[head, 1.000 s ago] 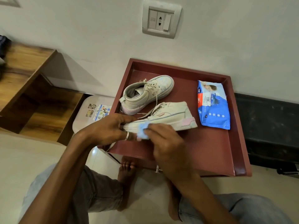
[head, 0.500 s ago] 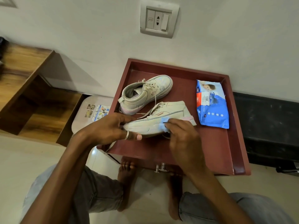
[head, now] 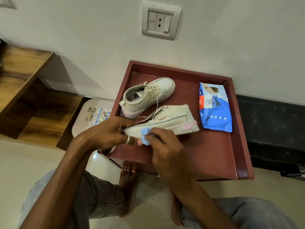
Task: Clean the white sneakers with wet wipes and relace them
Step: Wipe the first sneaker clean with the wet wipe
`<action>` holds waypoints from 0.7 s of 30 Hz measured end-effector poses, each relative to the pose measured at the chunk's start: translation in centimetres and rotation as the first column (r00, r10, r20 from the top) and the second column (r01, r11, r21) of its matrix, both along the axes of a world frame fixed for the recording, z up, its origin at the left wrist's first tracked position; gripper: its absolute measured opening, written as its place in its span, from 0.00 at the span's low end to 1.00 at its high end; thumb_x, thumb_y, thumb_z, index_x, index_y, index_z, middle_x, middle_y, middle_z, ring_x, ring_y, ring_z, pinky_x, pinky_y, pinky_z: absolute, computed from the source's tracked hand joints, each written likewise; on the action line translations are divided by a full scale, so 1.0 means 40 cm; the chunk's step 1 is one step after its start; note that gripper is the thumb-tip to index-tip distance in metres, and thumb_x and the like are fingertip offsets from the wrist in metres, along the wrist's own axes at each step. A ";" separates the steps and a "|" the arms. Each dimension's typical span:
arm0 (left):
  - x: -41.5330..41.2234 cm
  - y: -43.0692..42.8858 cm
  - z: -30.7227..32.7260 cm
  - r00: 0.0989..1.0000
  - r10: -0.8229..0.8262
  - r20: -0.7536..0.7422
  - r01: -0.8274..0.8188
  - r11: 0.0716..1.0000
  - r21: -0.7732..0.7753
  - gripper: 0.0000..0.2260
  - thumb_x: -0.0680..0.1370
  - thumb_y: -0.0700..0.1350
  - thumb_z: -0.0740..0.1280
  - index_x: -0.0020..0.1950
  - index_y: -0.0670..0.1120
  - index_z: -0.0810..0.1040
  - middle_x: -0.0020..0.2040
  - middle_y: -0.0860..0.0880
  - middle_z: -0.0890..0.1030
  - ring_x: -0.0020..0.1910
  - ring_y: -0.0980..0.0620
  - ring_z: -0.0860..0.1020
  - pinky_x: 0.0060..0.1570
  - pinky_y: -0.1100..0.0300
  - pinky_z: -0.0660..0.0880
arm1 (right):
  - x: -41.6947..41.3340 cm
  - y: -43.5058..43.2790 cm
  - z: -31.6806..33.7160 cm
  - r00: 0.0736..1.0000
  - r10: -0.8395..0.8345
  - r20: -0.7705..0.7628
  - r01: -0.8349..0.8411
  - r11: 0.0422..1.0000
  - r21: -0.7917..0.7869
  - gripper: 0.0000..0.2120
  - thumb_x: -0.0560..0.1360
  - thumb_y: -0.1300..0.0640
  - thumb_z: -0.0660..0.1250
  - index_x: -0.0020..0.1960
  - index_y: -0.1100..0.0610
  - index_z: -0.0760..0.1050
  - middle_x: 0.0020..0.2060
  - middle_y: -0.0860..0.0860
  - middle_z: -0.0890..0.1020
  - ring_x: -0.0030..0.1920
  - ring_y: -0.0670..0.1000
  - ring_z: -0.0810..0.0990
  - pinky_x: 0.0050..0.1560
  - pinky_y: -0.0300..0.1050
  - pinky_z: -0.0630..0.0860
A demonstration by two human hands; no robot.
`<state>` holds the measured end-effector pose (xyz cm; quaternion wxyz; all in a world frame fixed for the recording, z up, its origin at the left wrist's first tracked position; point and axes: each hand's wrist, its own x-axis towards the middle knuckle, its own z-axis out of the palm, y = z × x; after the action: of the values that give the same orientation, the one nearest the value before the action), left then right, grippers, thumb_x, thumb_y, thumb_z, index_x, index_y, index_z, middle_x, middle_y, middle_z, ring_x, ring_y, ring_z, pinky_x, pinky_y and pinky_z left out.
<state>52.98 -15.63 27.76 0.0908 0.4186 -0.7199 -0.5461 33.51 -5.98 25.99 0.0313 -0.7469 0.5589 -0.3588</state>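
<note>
The near sneaker (head: pixel 171 121) is laid on its side at the front left of the dark red tray table (head: pixel 231 154), with its sole edge turned toward the person. Its toe end is gripped by the left hand (head: pixel 110 131), the fingers curled round it. A blue wet wipe (head: pixel 146 138) is pinched in the curled fingers of the right hand (head: pixel 166 152) and pressed against the sole edge, just beside the left hand. The second sneaker (head: pixel 148 95) is stood upright behind, with its laces threaded. The blue wipes pack (head: pixel 214 109) is laid flat at the right, apart from both sneakers.
</note>
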 end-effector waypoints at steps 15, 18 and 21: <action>0.002 -0.002 -0.008 1.000 -0.020 0.000 0.020 0.999 0.031 0.20 0.69 0.59 0.76 0.58 0.54 0.83 0.54 0.55 0.85 0.53 0.55 0.82 0.51 0.55 0.81 | -0.069 -0.029 -0.021 0.997 -0.077 -0.009 0.077 0.997 0.012 0.08 0.77 0.65 0.66 0.52 0.64 0.83 0.50 0.56 0.82 0.51 0.55 0.80 0.56 0.47 0.78; 0.001 -0.002 -0.006 1.000 -0.009 0.019 0.008 0.999 0.042 0.20 0.69 0.59 0.77 0.58 0.53 0.83 0.54 0.55 0.86 0.53 0.55 0.83 0.51 0.54 0.81 | -0.071 -0.027 -0.023 0.984 -0.180 0.010 0.180 0.984 0.017 0.07 0.77 0.65 0.67 0.52 0.64 0.83 0.49 0.56 0.82 0.49 0.54 0.80 0.52 0.49 0.78; 0.008 -0.002 -0.008 0.999 -0.019 0.041 0.019 1.000 0.003 0.23 0.69 0.64 0.75 0.57 0.51 0.83 0.52 0.50 0.85 0.50 0.48 0.83 0.51 0.42 0.81 | 0.008 0.007 -0.010 1.000 -0.007 -0.014 0.008 1.000 0.009 0.10 0.80 0.61 0.65 0.54 0.64 0.83 0.51 0.56 0.82 0.53 0.53 0.80 0.57 0.42 0.77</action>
<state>53.32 -15.71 27.45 0.0703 0.4231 -0.7248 -0.5391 33.82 -5.70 25.61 0.0291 -0.7473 0.5635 -0.3511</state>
